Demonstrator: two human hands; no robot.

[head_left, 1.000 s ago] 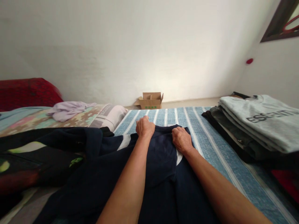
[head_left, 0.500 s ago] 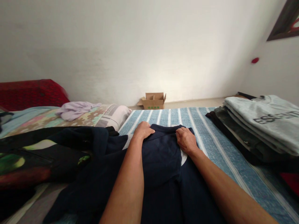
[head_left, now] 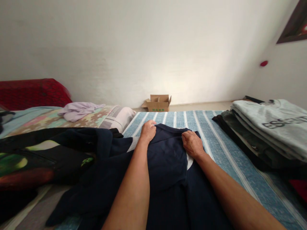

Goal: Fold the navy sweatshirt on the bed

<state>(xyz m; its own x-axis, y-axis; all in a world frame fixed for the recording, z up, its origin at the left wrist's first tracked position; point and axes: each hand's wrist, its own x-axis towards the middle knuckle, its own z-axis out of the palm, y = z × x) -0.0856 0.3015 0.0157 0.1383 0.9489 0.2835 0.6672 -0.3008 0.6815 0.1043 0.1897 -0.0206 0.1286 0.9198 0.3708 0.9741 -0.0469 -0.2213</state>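
Note:
A navy jacket or sweatshirt with pale grey patches at the shoulders is spread on the bed in front of me; which of the two it is I cannot tell. My left hand is closed on the left end of its collar edge and holds that corner slightly raised. On the other side, my right hand pinches the fabric near the right shoulder, beside a grey patch. One navy sleeve stretches out to the left, against a dark printed garment. The lower part of the navy garment runs out of view beneath my forearms.
On the right lies a stack of folded clothes, topped by a light grey lettered shirt. A blue striped sheet covers the bed. Bundled lilac cloth and a rolled quilt are at left. An open cardboard box stands by the wall.
My left hand has risen slightly, lifting the left side of the collar a little. The right hand keeps its grip in nearly the same place.

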